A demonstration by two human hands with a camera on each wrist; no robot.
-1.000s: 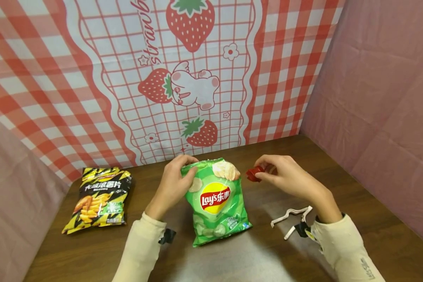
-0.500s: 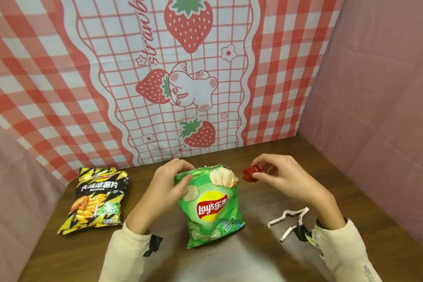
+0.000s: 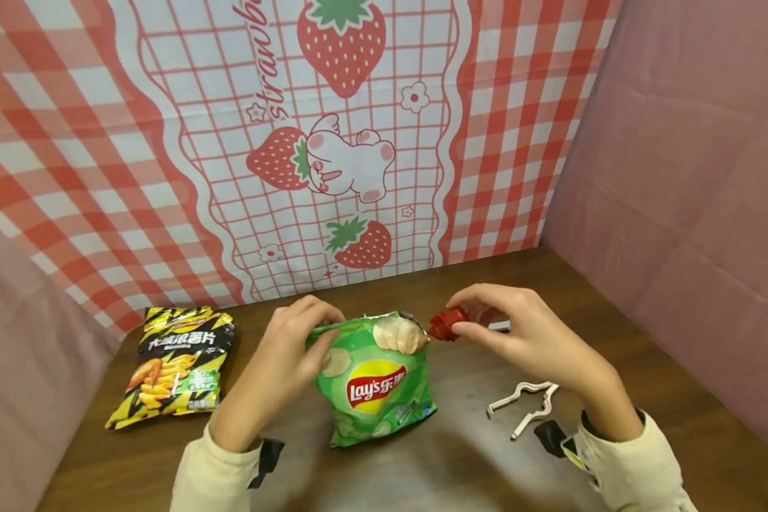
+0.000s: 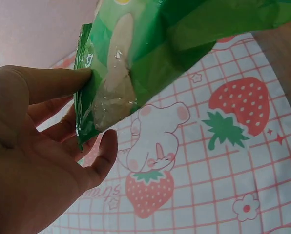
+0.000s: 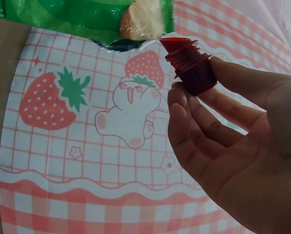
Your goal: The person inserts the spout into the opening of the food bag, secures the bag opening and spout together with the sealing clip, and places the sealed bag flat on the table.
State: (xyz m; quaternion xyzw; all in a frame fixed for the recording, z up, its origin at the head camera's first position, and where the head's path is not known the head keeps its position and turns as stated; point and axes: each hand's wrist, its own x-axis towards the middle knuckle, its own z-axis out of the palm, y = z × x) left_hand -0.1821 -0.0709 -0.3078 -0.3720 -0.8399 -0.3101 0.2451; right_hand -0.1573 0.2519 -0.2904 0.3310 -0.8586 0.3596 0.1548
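Note:
My left hand (image 3: 294, 341) pinches the upper left corner of a green Lay's chip bag (image 3: 377, 387), thumb on the front and fingers behind. The bag stands tilted on the table, and a dark gap shows along its top edge near the right corner. My right hand (image 3: 525, 334) holds a small red plastic spout (image 3: 444, 324) with a threaded neck and a slanted tip. In the right wrist view, the tip of the spout (image 5: 192, 66) is right at the bag's torn top corner. The left wrist view shows the bag's crimped edge (image 4: 82, 87) under my thumb.
A black and yellow chip bag (image 3: 176, 363) lies at the left of the brown table (image 3: 486, 455). A thin white bent clip (image 3: 537, 386) lies in front of my right forearm. A short white piece (image 3: 500, 326) shows behind the right hand. Strawberry-print cloth hangs at the back.
My left hand and the green bag have shifted left and slightly down, and the bag's top edge gapes more. The red spout has come left, up to the bag's upper right corner.

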